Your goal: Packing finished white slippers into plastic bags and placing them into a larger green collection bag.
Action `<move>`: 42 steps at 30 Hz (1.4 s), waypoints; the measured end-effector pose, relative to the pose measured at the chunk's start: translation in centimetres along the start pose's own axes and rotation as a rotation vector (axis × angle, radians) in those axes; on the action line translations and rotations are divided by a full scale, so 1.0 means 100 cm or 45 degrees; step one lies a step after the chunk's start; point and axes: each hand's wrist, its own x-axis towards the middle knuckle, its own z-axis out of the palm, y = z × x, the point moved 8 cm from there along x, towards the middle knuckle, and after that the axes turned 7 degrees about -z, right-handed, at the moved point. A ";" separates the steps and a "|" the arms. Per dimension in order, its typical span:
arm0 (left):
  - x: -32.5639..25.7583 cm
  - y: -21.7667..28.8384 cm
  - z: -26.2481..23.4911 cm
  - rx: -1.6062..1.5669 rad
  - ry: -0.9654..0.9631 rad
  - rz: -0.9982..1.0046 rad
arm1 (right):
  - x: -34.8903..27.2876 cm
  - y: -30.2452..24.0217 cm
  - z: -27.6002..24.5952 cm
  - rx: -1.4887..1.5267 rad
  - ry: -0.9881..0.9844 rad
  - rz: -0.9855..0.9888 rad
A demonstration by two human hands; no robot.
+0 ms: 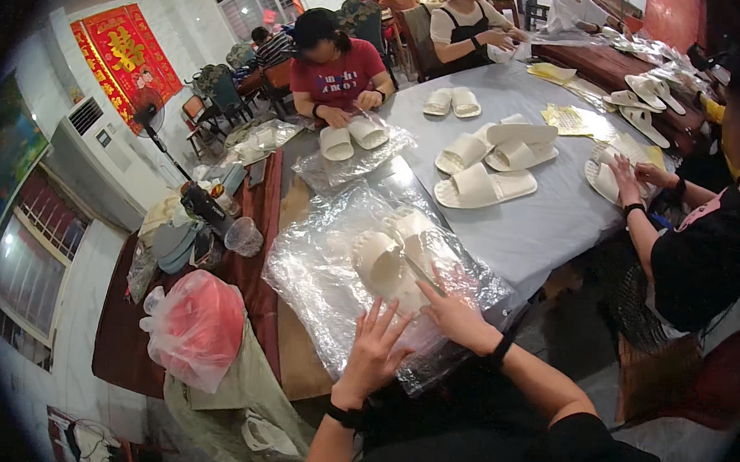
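A pair of cream slippers lies on a clear plastic bag in front of me: the left slipper and the right slipper. Shiny film covers part of them, and I cannot tell how far they sit inside the bag. My left hand rests on the film just below the left slipper, fingers spread, holding nothing. My right hand reaches in from the right with its forefinger stretched to the slippers' near end; film and glare blur its other fingers.
Several loose slippers stand farther up the grey-covered table. Across from me a person handles another pair on film; a person works at the right. A tied bag with red contents and a clear cup are at the left.
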 end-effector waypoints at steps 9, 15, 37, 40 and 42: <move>-0.016 -0.024 0.044 0.155 -0.280 -0.014 | -0.094 0.002 -0.083 -0.568 -0.250 0.171; -0.023 -0.050 0.026 0.096 -0.376 0.010 | -0.090 -0.006 -0.128 0.244 -0.730 0.495; -0.052 -0.046 0.002 -0.166 -0.338 -0.084 | -0.056 0.015 -0.115 -0.490 -0.758 -0.332; -0.051 -0.047 0.003 -0.170 -0.293 -0.069 | -0.054 0.014 -0.117 -0.382 -0.710 -0.310; -0.051 -0.050 0.006 -0.190 -0.270 -0.081 | -0.052 0.021 -0.115 -0.304 -0.641 -0.294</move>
